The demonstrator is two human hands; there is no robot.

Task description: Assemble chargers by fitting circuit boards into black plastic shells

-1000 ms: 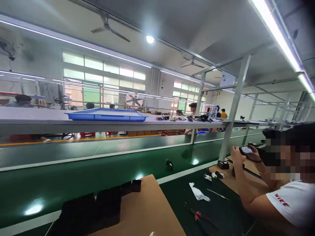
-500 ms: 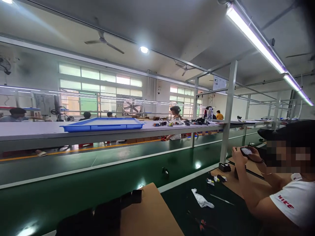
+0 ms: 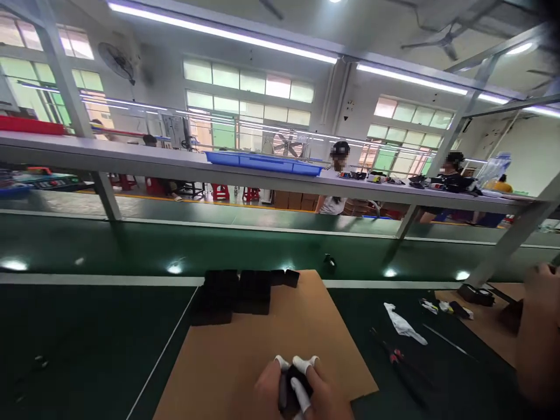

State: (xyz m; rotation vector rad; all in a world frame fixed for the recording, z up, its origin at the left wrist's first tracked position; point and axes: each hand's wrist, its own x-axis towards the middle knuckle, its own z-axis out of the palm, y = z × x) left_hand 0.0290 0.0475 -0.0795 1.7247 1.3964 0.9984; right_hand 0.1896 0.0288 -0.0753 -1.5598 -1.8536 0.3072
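Both my hands meet at the bottom edge over a brown cardboard sheet (image 3: 245, 344). My left hand (image 3: 266, 392) and my right hand (image 3: 327, 399) wear white fingertip covers and close together round a small black part (image 3: 289, 392). Only the fingers and knuckles show. Several more black parts (image 3: 236, 289) sit in a row at the far edge of the cardboard, about an arm's reach ahead.
A green conveyor belt (image 3: 131, 245) runs across beyond the cardboard, with one small black piece (image 3: 329, 262) on it. A white cloth (image 3: 402, 324) and red-handled pliers (image 3: 396, 356) lie to the right. A co-worker's arm (image 3: 538, 338) is at the right edge. A blue tray (image 3: 262, 162) sits on the shelf above.
The view has swung left and down from the co-worker to the cardboard. My hands, unseen before, now appear at the bottom holding the black part.
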